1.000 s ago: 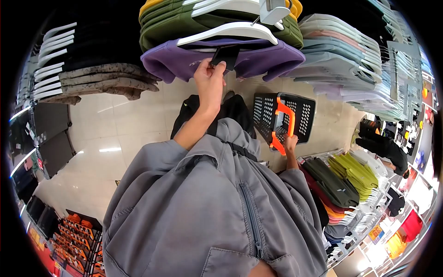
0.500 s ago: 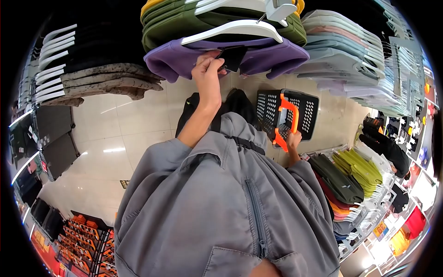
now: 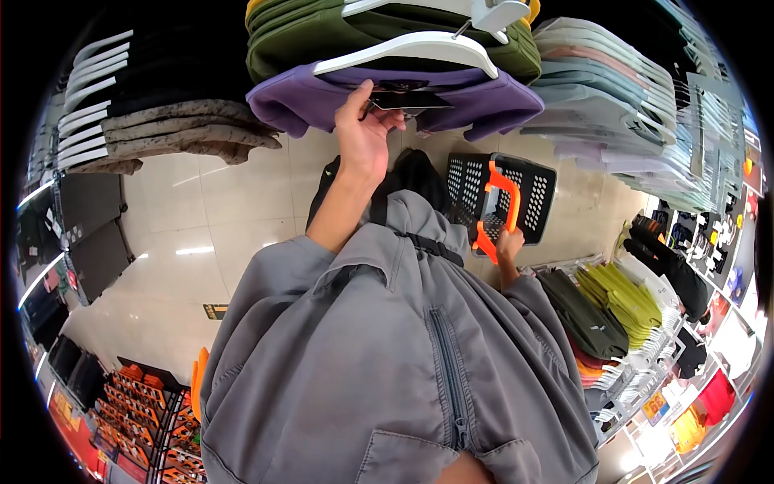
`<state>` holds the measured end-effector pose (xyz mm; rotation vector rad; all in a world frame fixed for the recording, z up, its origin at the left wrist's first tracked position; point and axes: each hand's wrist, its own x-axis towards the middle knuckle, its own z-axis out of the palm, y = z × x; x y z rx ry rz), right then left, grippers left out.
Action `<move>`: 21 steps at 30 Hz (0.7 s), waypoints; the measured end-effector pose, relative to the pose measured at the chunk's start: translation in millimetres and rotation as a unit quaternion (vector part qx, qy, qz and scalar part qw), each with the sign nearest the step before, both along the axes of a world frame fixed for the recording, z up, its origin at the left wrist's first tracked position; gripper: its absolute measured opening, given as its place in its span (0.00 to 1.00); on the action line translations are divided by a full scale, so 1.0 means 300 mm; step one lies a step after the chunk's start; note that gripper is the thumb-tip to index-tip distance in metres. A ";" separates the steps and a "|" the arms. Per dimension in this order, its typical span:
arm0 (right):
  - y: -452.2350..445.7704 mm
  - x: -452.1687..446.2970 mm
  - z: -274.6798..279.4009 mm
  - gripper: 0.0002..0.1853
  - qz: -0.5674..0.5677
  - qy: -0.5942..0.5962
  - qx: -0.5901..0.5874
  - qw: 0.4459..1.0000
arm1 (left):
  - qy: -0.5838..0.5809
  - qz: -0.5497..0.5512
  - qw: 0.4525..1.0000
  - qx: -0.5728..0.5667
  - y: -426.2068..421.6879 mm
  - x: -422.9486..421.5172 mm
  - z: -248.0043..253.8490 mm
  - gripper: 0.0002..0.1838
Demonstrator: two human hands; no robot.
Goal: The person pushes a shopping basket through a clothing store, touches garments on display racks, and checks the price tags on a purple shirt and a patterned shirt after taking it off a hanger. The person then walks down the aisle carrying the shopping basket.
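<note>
A flat black tag [image 3: 413,101] lies over the curled fingers of the left hand [image 3: 364,141]; whether pinched, I cannot tell. The right hand [image 3: 509,242] wraps an orange handle [image 3: 513,200].

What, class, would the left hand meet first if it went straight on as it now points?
Most likely the purple garment, just behind the black tag in the left hand; the gap is hard to judge.

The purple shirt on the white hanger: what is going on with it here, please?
The person's left hand has its fingers at a black tag in front of the purple shirt. The right hand grips the orange handle of a basket. The shirt is on its white hanger, with green tops behind it.
</note>
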<state>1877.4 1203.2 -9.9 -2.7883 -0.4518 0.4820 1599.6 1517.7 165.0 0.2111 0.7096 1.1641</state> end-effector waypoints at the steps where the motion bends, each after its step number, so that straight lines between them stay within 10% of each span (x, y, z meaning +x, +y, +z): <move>1: 0.001 -0.001 0.004 0.14 0.005 -0.003 0.003 1.000 | 0.000 -0.002 1.000 0.000 0.000 0.001 -0.001 0.14; 21: 0.012 -0.005 0.013 0.14 0.030 -0.041 -0.018 0.999 | 0.024 -0.084 0.995 0.052 -0.034 0.005 0.002 0.06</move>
